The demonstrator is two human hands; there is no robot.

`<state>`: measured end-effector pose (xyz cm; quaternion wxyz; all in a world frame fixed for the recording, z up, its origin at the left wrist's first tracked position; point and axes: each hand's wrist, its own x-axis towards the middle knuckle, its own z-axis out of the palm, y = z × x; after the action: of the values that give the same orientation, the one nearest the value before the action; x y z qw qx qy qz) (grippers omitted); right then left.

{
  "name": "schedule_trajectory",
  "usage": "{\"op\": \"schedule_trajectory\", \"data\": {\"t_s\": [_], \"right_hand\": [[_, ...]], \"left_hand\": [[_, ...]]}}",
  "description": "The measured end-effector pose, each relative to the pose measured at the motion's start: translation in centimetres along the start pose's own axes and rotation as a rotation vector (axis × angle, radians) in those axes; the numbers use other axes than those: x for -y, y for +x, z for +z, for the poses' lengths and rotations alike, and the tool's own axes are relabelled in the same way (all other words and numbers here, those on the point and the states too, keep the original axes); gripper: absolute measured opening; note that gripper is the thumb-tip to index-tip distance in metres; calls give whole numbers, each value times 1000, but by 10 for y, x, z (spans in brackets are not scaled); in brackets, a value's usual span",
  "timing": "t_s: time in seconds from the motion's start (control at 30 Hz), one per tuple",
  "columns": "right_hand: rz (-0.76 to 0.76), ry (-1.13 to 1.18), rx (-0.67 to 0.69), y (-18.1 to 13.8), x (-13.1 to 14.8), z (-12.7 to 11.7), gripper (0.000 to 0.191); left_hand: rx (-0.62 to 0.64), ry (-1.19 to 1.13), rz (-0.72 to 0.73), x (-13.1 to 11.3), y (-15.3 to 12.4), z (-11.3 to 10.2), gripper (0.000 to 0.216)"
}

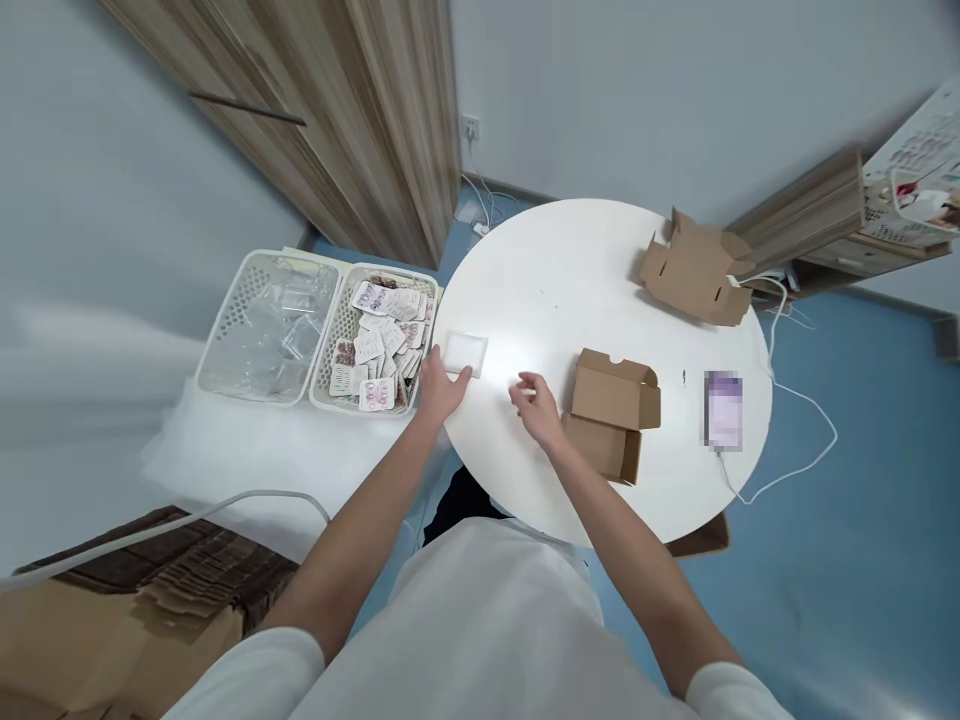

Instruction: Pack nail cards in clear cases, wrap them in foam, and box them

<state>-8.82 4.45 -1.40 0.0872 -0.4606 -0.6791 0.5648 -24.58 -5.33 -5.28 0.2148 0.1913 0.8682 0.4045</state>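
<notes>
Likely case-positioning step: left hand (442, 391) at clear case (465, 352) on desk (562, 255), grip can't be told; right hand (538, 411) released, next move probably calls for steadying it.

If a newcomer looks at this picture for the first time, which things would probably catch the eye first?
Probably the round white table in the middle, with an open brown cardboard box beside the right hand. Next, the heap of printed packets in a white basket just left of the table. Then the left hand, at a small, flat, pale case near the table's left edge.
</notes>
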Motion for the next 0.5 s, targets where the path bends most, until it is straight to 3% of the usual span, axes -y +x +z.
{"op": "schedule_trajectory", "data": {"t_s": [0.1,0.2,0.33,0.5], "right_hand": [[49,1,-41,42,5,31,40],[102,41,-17,61,0,51,39],[85,29,-38,58,-9,67,37],[85,99,-74,43,-21,66,38]], "left_hand": [[60,-20,44,0,20,5,63],[99,4,28,2,28,9,57],[152,-19,10,11,28,12,50],[157,-299,-67,24,11,19,49]]}}
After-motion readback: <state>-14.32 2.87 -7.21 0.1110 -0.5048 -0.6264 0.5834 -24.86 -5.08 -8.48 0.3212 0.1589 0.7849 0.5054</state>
